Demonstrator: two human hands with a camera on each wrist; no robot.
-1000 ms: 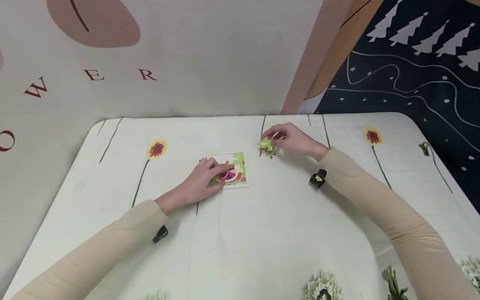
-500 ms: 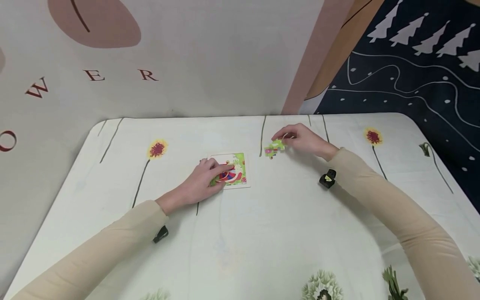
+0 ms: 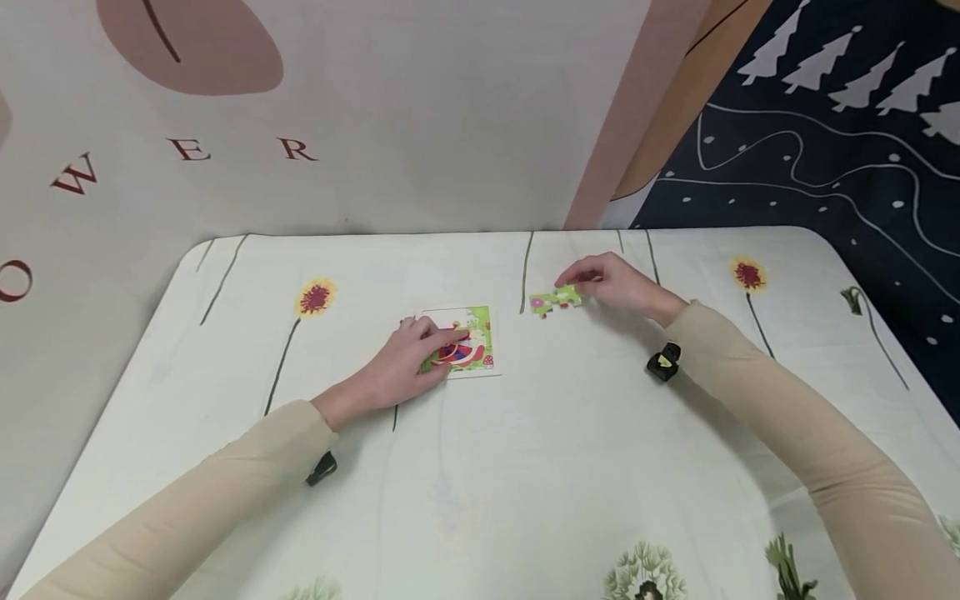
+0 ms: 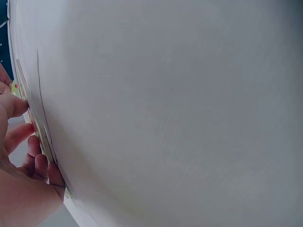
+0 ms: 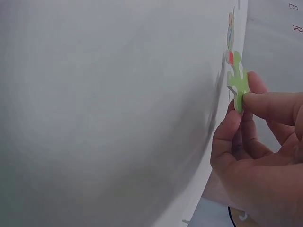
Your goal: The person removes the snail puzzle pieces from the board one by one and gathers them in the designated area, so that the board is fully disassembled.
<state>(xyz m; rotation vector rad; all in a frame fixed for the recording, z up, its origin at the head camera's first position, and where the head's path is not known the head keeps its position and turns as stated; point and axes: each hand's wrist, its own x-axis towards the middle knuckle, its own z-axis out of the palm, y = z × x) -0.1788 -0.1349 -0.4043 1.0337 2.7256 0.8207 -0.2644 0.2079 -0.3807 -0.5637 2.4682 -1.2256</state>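
Note:
My left hand (image 3: 401, 358) lies across a small square jigsaw puzzle (image 3: 482, 354) with a pale border and a red, blue and green picture, hiding its left side. One finger stretches over the picture, and the thumb is at the near edge. In the left wrist view, the puzzle's thin edge (image 4: 46, 144) runs beside the fingers. Right of the puzzle, my right hand (image 3: 618, 283) pinches a green and white puzzle piece (image 5: 240, 85) between thumb and fingers, tilted up in the right wrist view. Another green puzzle piece (image 3: 543, 304) with a pink spot lies just left of it.
A white cloth with printed flowers covers the table (image 3: 525, 467). Behind its far edge rises a pale wall hanging (image 3: 420, 108) with printed letters. A dark hanging (image 3: 817, 158) with white trees stands at the right. Black wrist devices sit under both sleeves.
My right hand has moved to the right with the green puzzle piece and lowered slightly. The other piece shows more now beside it. My left hand has stayed on the puzzle.

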